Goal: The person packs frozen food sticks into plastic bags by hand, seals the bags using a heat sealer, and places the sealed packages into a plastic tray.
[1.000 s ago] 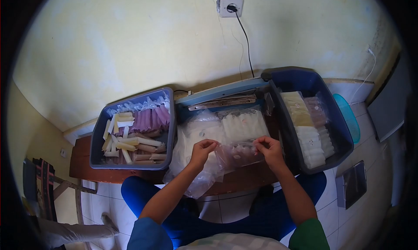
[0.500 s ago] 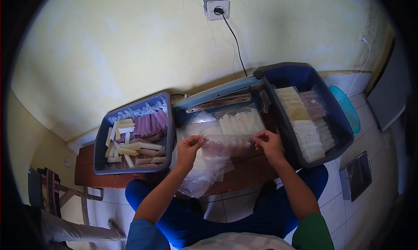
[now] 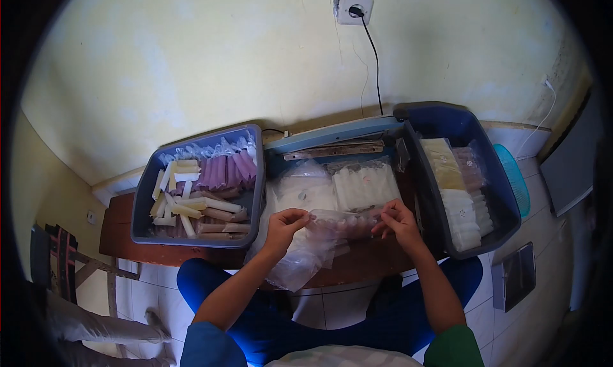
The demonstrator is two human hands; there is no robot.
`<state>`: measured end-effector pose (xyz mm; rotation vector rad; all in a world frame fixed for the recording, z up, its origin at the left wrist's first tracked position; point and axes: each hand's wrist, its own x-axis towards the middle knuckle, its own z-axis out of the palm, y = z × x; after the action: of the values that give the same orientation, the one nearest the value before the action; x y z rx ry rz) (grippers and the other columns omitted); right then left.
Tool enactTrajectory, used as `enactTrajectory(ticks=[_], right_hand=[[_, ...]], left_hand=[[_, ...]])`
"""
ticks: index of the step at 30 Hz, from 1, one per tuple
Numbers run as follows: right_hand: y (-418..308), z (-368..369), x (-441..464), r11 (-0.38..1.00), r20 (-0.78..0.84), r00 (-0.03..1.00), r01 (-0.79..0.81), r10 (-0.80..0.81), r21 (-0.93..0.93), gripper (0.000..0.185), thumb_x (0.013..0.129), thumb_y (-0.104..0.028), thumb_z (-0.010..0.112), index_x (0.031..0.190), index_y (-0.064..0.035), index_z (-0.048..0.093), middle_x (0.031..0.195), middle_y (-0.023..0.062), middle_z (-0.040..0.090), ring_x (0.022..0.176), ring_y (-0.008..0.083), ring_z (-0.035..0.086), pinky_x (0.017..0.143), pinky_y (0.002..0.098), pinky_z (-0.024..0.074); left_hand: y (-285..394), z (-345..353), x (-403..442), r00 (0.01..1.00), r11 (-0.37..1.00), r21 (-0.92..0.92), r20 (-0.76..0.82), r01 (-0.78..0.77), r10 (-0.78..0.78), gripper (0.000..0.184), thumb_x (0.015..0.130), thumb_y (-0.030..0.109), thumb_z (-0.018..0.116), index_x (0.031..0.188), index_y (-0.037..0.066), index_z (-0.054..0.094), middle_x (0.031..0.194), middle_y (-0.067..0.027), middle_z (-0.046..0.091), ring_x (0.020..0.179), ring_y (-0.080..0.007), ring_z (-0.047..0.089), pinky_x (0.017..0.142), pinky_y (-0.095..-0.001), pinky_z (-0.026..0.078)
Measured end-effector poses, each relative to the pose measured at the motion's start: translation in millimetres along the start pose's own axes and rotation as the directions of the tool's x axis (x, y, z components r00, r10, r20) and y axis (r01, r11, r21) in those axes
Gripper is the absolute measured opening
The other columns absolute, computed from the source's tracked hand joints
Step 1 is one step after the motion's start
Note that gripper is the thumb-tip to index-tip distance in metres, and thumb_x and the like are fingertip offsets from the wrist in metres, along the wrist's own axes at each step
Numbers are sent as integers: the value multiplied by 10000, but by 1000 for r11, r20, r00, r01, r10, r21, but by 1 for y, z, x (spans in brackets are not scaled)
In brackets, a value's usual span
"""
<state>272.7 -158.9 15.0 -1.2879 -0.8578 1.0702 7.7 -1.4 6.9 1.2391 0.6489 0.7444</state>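
Note:
A clear plastic bag (image 3: 345, 228) of brownish-pink tubes is stretched between both my hands above the near edge of the wooden bench. My left hand (image 3: 285, 230) pinches the bag's upper left corner. At the upper right corner, my right hand (image 3: 400, 225) has thumb and fingers closed on the plastic. Just beyond lies a flat pack of white tubes (image 3: 365, 187). Clear plastic bags (image 3: 297, 194) are heaped beside it, partly under my left hand. Behind them stands a bag sealer with a long blue-grey arm (image 3: 332, 136).
To the left, a grey-blue tub (image 3: 142, 223) holds purple, white, yellowish and brown tubes. A dark blue tub (image 3: 504, 236) with bagged packs stands right. A black cord (image 3: 377, 67) runs from the wall socket (image 3: 355, 10). Another person's legs (image 3: 96, 322) show at lower left.
The view has shifted a little. The bag stays held at both upper corners, and my right hand's fingers have turned inward and down slightly.

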Motion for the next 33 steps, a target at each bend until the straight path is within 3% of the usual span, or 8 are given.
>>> enactTrajectory(ticks=[6, 9, 11, 14, 18, 20, 28, 33], right_hand=[[-2, -4, -1, 999, 52, 998, 33, -31, -32, 238, 865, -15, 604, 1067, -48, 482, 1016, 122, 648, 701, 167, 673, 511, 221, 480], [-3, 0, -2, 993, 0, 999, 40, -40, -112, 285, 816, 3, 664, 1072, -27, 542, 1049, 123, 649, 678, 133, 654, 520, 219, 482], [13, -6, 3, 971, -45, 996, -88, 80, -221, 220, 794, 11, 689, 1000, -10, 611, 1045, 100, 649, 653, 96, 624, 521, 216, 481], [9, -2, 2, 992, -37, 999, -29, 25, -122, 92, 803, -6, 692, 877, -6, 638, 977, 65, 665, 665, 81, 609, 536, 215, 484], [0, 2, -2, 995, 3, 1000, -23, 23, -95, 69, 823, -9, 674, 884, -18, 643, 884, 34, 676, 691, 73, 602, 579, 218, 487], [-1, 0, -3, 974, 17, 1000, 13, -9, -228, 38, 835, -15, 664, 870, -16, 650, 837, 31, 686, 732, 80, 613, 649, 228, 493], [12, -1, 4, 977, -74, 991, 93, -108, -191, 81, 837, 10, 657, 918, 18, 667, 891, 79, 707, 812, 114, 649, 750, 241, 504], [9, 2, 4, 990, -120, 988, 82, -96, -112, 72, 839, 16, 658, 909, 30, 665, 903, 95, 707, 839, 126, 658, 776, 242, 510]], left_hand=[[-1, 1, -3, 1000, 1000, -6, -10, 8, -8, 137, 855, 85, 692, 941, -21, 691, 859, -68, 701, 786, -105, 637, 745, -232, 489], [-4, 0, -1, 999, 999, 21, -12, 32, -31, 106, 845, 47, 673, 930, -16, 683, 863, -68, 692, 807, -117, 633, 783, -246, 479], [-5, 0, 0, 1000, 1000, 23, -8, 15, -15, 118, 850, 65, 681, 934, -18, 685, 854, -62, 692, 794, -110, 633, 764, -239, 484], [-5, 1, 1, 1000, 1000, 23, -16, -6, 6, 130, 855, 81, 689, 935, -22, 687, 848, -58, 692, 779, -104, 633, 747, -231, 490], [-4, 0, 0, 999, 1000, 17, -28, -19, 20, 136, 854, 83, 688, 932, -29, 688, 846, -67, 693, 770, -102, 631, 743, -233, 492], [-1, 0, -2, 999, 1000, 25, -46, -5, 6, 141, 854, 84, 689, 934, -32, 689, 839, -69, 694, 766, -101, 631, 741, -235, 494], [-4, -1, 3, 997, 998, 68, -76, 8, -3, 165, 854, 99, 694, 940, -41, 693, 835, -76, 703, 750, -106, 634, 706, -228, 492], [-3, 0, 1, 999, 999, -24, -33, 27, -28, 150, 861, 95, 681, 936, -34, 696, 860, -93, 710, 758, -129, 652, 703, -247, 512]])
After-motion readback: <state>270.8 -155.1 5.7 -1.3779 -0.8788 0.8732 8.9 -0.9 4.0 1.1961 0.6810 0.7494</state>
